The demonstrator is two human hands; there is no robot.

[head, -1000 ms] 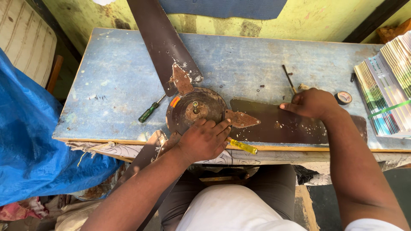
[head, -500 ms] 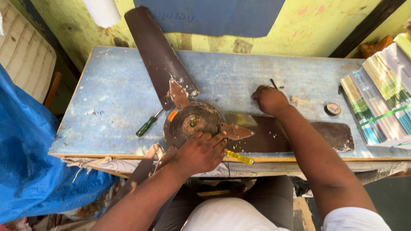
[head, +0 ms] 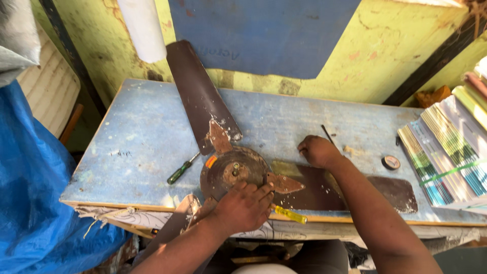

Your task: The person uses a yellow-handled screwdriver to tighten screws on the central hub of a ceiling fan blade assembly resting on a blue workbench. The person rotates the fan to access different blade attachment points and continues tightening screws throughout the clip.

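Note:
A brown ceiling fan lies on the worn blue table [head: 142, 132]. Its round motor hub [head: 231, 170] is near the front edge, with one blade [head: 195, 94] pointing to the wall and another blade [head: 355, 190] running right. My left hand [head: 243, 207] rests on the hub's front rim, fingers curled over it. My right hand [head: 317, 150] is closed into a fist on the table just behind the right blade; what it holds, if anything, is hidden. A thin dark rod [head: 327, 134] lies right behind that hand.
A green-handled screwdriver [head: 181, 170] lies left of the hub. A yellow-handled screwdriver [head: 289, 214] sits at the table's front edge. A small tape roll [head: 390, 162] and a stack of striped sheets [head: 446, 157] are at the right. Blue tarpaulin [head: 30, 203] hangs at the left.
My right hand has moved left along the right blade and back towards the thin rod. My left hand stays on the hub. The view has tilted up towards the wall.

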